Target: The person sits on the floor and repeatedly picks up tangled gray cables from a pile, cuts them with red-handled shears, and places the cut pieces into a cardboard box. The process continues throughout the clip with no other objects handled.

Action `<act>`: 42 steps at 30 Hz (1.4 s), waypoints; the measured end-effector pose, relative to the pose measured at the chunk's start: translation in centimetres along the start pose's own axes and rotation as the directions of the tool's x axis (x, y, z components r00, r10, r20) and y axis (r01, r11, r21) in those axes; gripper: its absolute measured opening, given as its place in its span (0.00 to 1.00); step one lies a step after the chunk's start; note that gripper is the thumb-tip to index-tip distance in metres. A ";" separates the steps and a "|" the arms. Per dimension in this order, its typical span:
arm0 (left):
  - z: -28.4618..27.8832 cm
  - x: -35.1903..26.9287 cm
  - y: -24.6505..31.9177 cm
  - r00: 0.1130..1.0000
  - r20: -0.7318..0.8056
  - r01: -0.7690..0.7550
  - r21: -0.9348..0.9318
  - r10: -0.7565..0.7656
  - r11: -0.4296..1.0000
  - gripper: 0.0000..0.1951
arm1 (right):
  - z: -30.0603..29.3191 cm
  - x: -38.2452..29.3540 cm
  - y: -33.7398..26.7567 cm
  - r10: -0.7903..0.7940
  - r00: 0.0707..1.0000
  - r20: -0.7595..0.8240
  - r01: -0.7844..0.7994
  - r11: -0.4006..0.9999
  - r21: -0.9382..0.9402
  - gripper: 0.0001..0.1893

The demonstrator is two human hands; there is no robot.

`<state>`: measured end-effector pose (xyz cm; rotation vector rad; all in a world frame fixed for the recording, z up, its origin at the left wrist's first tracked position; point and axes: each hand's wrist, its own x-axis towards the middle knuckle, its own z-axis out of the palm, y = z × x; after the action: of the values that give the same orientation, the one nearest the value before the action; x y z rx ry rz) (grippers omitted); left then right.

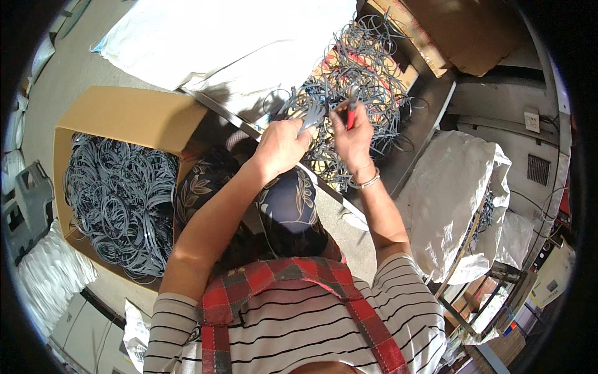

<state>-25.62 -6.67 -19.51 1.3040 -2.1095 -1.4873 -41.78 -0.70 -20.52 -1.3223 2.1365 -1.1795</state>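
My left hand (282,145) grips a small bundle of flat grey strips (314,114), which fan out from its fingertips. In my right hand (352,138) is a red-handled hand tool (351,116), probably nippers or pliers; its metal jaws are blurred and point away from me. The two hands are close together but apart, above the near part of a tangled heap of thin grey loops and strips (373,84). This heap lies on printed cardboard (334,61) on the worktable. Whether the tool touches a strip, I cannot tell.
To my left stands an open cardboard box (135,110) filled with coiled grey loops (121,201). A white sheet or sack (224,42) covers the table's far left. A metal table edge (219,111) runs before my knees. At right is a large pale sack (444,196) holding more grey pieces.
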 end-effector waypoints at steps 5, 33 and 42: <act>-1.1 -0.5 0.5 0.995 -0.091 -0.036 -0.022 0.034 0.999 0.17 | -5.0 4.3 4.7 0.281 0.958 -0.061 -0.239 0.896 0.373 0.08; -1.7 0.9 -0.7 0.892 -0.400 0.063 -0.349 -0.209 0.935 0.09 | 4.0 -8.6 27.3 0.387 0.843 0.373 -0.034 0.731 -0.682 0.14; -0.9 0.9 -1.2 0.889 -0.443 0.041 -0.166 -0.112 0.985 0.12 | -0.1 -7.6 13.5 0.336 0.923 0.190 -0.240 0.885 -0.399 0.06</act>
<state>-24.89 -8.00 -20.35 1.5140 -1.6332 -1.1953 -45.65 8.73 -32.16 -1.1599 2.3279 -0.4721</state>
